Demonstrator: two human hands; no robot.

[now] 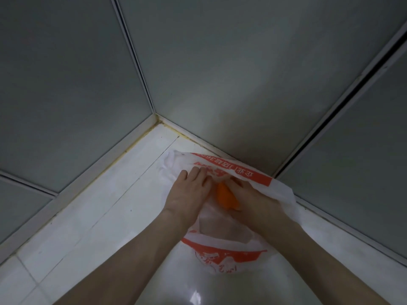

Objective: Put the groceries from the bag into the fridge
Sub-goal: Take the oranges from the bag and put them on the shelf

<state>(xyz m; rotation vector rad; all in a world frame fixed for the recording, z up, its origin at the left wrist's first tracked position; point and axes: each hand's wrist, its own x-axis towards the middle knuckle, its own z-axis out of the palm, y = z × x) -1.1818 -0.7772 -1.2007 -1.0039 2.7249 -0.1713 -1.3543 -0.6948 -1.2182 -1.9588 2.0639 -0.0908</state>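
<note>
A white plastic bag (224,241) with red print lies on the white tiled floor in a corner. My left hand (189,192) rests on the bag's upper flap, fingers spread and pressing the plastic. My right hand (253,199) reaches into the bag's mouth and closes around an orange item (225,195), which looks like a carrot. Only part of the orange item shows between my two hands. The fridge is not in view.
Grey glass panels (220,73) in pale metal frames meet at the corner right behind the bag. A dark gap (330,111) runs along the right panel's frame. Glossy white floor tiles (99,216) stretch to the left and toward me.
</note>
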